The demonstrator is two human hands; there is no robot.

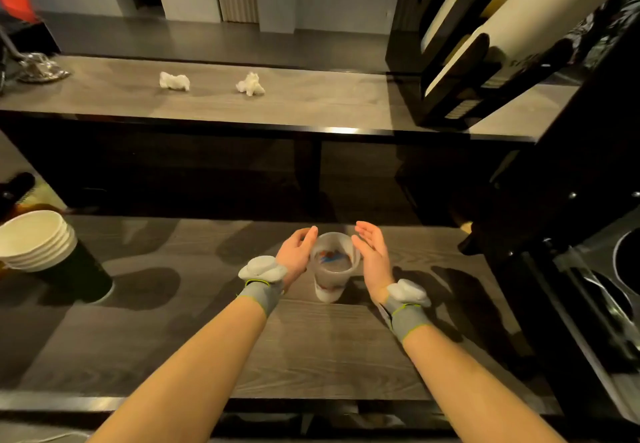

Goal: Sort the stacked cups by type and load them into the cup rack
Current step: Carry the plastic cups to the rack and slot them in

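The frosted cup stands upright between my fingers; left hand looks nearer, right hand just beside. Both spread, holding nothing.

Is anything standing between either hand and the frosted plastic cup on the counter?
Nothing visible does. The left hand and right hand flank the translucent frosted plastic cup directly, fingers open. The stack of white-lined dark paper cups stands far off to the left.
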